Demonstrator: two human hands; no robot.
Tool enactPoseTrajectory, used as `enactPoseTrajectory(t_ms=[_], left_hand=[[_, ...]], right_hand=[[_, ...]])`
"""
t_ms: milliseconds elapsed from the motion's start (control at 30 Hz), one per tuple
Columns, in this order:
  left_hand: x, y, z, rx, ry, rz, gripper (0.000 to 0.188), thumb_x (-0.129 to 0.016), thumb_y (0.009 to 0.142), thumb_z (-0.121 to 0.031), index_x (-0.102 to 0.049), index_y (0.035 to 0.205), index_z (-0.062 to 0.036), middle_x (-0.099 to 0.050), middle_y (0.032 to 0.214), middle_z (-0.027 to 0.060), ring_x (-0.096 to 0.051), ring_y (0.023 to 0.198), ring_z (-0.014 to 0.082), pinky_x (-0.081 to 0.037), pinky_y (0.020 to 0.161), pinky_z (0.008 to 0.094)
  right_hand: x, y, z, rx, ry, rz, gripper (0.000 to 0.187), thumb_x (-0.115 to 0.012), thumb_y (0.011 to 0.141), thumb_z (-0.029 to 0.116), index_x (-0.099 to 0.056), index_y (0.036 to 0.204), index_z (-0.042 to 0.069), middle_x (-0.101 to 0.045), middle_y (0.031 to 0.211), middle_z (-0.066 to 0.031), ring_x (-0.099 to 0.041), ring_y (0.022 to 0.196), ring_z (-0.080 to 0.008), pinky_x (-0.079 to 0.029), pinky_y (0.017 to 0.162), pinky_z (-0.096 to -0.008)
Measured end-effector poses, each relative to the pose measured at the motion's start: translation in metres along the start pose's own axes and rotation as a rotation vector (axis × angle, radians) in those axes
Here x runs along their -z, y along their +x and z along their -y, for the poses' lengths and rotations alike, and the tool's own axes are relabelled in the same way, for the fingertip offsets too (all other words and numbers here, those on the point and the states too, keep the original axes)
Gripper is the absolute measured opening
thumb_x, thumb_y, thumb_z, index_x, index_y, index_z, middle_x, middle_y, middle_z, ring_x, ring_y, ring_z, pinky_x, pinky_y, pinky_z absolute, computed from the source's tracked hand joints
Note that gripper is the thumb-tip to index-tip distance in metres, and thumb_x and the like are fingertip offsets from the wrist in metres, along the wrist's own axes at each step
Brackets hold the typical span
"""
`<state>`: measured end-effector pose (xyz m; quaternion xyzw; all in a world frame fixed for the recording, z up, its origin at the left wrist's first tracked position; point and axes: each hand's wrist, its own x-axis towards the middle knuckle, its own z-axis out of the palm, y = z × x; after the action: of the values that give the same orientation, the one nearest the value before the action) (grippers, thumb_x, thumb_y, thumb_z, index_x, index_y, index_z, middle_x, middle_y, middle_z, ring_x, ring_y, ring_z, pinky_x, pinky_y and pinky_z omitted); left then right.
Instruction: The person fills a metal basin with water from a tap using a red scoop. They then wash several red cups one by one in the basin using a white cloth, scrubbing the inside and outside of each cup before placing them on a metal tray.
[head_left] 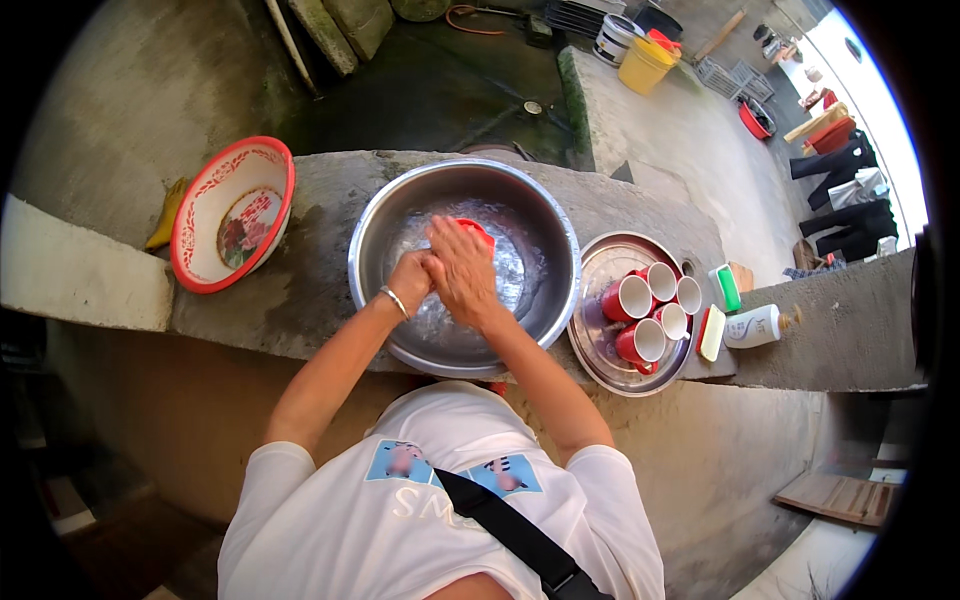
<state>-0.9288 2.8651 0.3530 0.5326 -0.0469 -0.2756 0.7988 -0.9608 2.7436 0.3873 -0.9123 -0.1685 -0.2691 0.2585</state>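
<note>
Red cup (pixel 484 234), as it appears to be, is low inside the wide steel basin (pixel 392 225), beneath your hands and largely covered by them; only a red edge shows beside the fingers. Your right hand (pixel 464 270) has its fingers extended over the cup, and your left hand (pixel 411 279) is curled against the right near the thumb. Whether either hand has a firm grasp on the cup cannot be told, as the undersides are hidden.

Handling assessment, judged by eye: light and stiff, with no give in the wall. If ceramic, which cannot be confirmed, it is liable to chip against the hard metal of the basin. The basin floor has a bright, wet-looking sheen, so you should treat the outer surface as slippery. For comparison, five red cups (pixel 633 297) with white insides are grouped on the round metal tray (pixel 590 340) to your right, and one shows a handle.

Recommended hold: hook your fingers through the handle, if this one has it, and support the body with the other palm; otherwise wrap the wall fully. Avoid pinching the rim alone. Basin and tray sit side by side on the concrete bench (pixel 330 200), so keep the cup clear of both metal rims.
</note>
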Motion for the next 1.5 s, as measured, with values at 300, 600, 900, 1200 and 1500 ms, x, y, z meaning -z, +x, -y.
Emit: enactPoseTrajectory(t_ms=[300,600,900,1200,1500], left_hand=[[-0.044,-0.009,-0.024,0.082,0.181,-0.014,0.021,-0.049,0.091,-0.013,-0.057,0.104,0.0005,-0.057,0.098,0.007,-0.059,0.09,0.0169,-0.054,0.078,0.0338],[-0.043,-0.01,-0.018,0.022,0.095,0.092,0.022,-0.049,0.092,-0.016,-0.057,0.103,0.0018,-0.062,0.094,0.0089,-0.061,0.083,0.017,-0.056,0.069,0.0322],[-0.051,0.001,-0.012,0.013,0.08,-0.004,0.024,-0.049,0.092,-0.02,-0.057,0.104,-0.0016,-0.063,0.094,0.0075,-0.063,0.082,0.0168,-0.056,0.065,0.0316],[-0.082,0.015,-0.01,-0.046,0.043,-0.108,0.025,-0.05,0.092,-0.025,-0.057,0.104,-0.0045,-0.064,0.092,0.0058,-0.064,0.078,0.0156,-0.055,0.062,0.0295],[-0.101,0.025,-0.007,-0.107,0.051,-0.127,0.026,-0.05,0.092,-0.026,-0.057,0.106,-0.0052,-0.064,0.094,0.0061,-0.063,0.08,0.0147,-0.055,0.062,0.0272]], right_hand=[[0.045,0.012,-0.07,-0.239,0.416,-0.037,0.015,-0.055,0.082,0.008,-0.056,0.096,0.002,-0.055,0.094,-0.0158,-0.054,0.088,-0.0339,-0.044,0.077,-0.0377],[0.222,-0.011,-0.184,-0.484,0.361,-0.29,0.02,-0.055,0.087,0.014,-0.059,0.097,-0.003,-0.06,0.079,-0.0109,-0.062,0.06,-0.0154,-0.048,0.053,-0.0266],[0.625,-0.024,-0.199,-0.652,0.09,-1.253,0.016,-0.048,0.087,0.012,-0.055,0.083,-0.002,-0.061,0.072,-0.0137,-0.063,0.056,-0.0207,-0.053,0.046,-0.0299],[0.846,0.0,-0.121,0.048,0.288,-1.54,0.024,-0.051,0.085,-0.001,-0.039,0.106,-0.005,-0.054,0.085,-0.0177,-0.062,0.062,-0.0298,-0.058,0.054,-0.0363],[0.925,0.037,-0.101,0.31,0.598,-1.495,0.038,-0.044,0.09,0.0,-0.033,0.125,-0.01,-0.038,0.128,-0.02,-0.051,0.106,-0.036,-0.051,0.09,-0.0404]])
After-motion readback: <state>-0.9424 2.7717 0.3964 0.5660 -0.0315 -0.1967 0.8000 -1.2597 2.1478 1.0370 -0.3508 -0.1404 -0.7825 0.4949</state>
